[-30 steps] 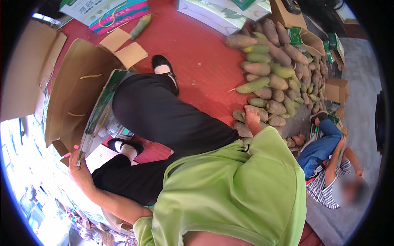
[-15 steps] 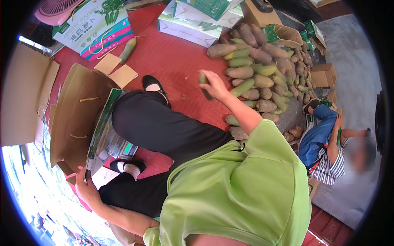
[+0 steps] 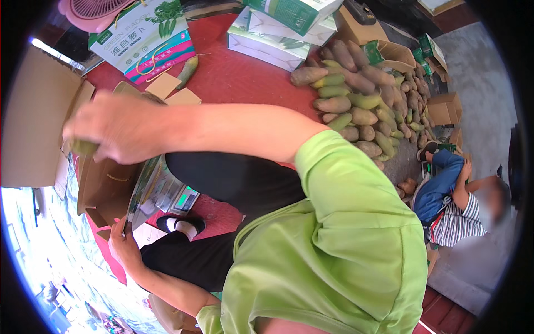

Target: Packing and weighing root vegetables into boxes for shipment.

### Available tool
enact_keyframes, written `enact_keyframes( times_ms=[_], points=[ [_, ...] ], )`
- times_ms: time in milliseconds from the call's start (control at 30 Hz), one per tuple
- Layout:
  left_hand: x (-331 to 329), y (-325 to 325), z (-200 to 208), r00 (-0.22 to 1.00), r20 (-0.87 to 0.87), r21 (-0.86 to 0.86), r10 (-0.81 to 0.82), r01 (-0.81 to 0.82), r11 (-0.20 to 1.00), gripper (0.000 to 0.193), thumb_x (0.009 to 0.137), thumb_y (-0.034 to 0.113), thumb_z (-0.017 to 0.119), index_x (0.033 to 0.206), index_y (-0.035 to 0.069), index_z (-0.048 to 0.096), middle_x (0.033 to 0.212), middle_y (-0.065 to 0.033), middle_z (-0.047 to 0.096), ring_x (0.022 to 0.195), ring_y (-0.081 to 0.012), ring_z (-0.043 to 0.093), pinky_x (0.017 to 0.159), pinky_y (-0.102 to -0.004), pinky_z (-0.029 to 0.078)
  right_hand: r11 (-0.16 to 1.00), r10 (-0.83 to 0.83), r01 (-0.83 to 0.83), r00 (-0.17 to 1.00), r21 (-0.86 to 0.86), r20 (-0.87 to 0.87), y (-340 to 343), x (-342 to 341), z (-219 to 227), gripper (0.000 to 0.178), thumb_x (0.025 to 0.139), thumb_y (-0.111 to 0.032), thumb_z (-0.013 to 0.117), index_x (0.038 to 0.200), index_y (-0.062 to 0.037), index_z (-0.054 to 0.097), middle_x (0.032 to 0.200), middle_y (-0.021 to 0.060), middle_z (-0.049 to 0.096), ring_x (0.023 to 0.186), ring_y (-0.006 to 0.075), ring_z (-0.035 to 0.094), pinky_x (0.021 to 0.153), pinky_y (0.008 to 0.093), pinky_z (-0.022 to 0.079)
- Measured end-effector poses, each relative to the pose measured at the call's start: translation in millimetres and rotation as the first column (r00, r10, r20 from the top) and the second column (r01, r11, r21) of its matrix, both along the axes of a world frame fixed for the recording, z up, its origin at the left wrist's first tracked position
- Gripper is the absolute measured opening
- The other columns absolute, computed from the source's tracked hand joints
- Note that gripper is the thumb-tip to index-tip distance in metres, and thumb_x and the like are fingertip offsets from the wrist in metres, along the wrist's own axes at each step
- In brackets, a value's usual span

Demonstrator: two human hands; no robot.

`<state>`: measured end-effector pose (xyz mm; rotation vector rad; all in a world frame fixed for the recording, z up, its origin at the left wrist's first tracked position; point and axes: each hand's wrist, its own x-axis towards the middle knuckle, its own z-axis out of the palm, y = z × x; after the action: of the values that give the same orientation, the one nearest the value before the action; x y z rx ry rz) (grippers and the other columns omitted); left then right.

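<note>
My right hand [image 3: 119, 125], smeared by motion, is closed round a green radish [image 3: 83, 147] at the far left. It hangs above an open brown carton [image 3: 111, 179] with yellow cord handles, and my forearm crosses the view. Low at the left, my left hand [image 3: 123, 247] grips the near edge of that carton, by a clear plastic sheet [image 3: 146, 192]. A scale [image 3: 184, 199] with a lit green display stands between my legs, partly behind the plastic. My arm and hand hide part of the carton, and its contents cannot be made out.
A big heap of radishes [image 3: 364, 117] lies at the right on the red floor [image 3: 219, 61]. White-and-green boxes [image 3: 267, 42] are stacked at the back. A printed box [image 3: 139, 42], one loose radish [image 3: 188, 72] and a pink fan [image 3: 97, 11] are back left. Another person [image 3: 453, 206] sits at right.
My right hand has swung left from beside the heap to above the carton, with the radish in it. My left hand stays at the carton's edge. The view has shifted slightly.
</note>
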<state>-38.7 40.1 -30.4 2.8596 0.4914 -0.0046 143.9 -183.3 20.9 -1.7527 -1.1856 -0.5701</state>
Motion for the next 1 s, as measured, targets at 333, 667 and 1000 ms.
enact_keyframes(
  times_ms=[333,667,1000],
  points=[
    [-10,31,-16,0.993,0.063,-0.014,-0.098,0.100,0.995,0.020,0.087,0.007,0.059,0.105,0.000,0.064,0.102,-0.0182,0.065,0.093,-0.0349,0.062,0.079,-0.0395,0.047,0.977,-0.066,0.005,0.958,-0.215,-0.279,-6,-8,-46,0.033,0.080,-0.028,0.067,0.110,-0.0118,0.064,0.101,0.0115,0.064,0.103,0.0306,0.059,0.085,0.0453,0.046],
    [-7,32,-16,0.990,0.074,-0.073,-0.124,0.129,0.989,0.019,0.088,0.011,0.059,0.101,-0.002,0.064,0.087,-0.0174,0.066,0.077,-0.0291,0.061,0.075,-0.0381,0.046,0.762,-0.625,0.516,0.426,-0.392,-0.654,-252,-59,-235,0.026,0.083,-0.021,0.062,0.105,-0.0085,0.065,0.103,0.0127,0.067,0.096,0.0297,0.064,0.081,0.0403,0.050],
    [-6,49,-23,0.997,-0.023,-0.015,-0.074,0.074,0.997,0.021,0.088,0.011,0.061,0.105,-0.002,0.063,0.096,-0.0174,0.065,0.085,-0.0311,0.061,0.077,-0.0380,0.046,0.305,-0.934,-0.152,0.147,-0.940,-0.326,-416,-269,-387,0.026,0.076,-0.025,0.065,0.094,-0.0065,0.065,0.097,0.0167,0.066,0.092,0.0357,0.062,0.082,0.0442,0.049]
  ],
)
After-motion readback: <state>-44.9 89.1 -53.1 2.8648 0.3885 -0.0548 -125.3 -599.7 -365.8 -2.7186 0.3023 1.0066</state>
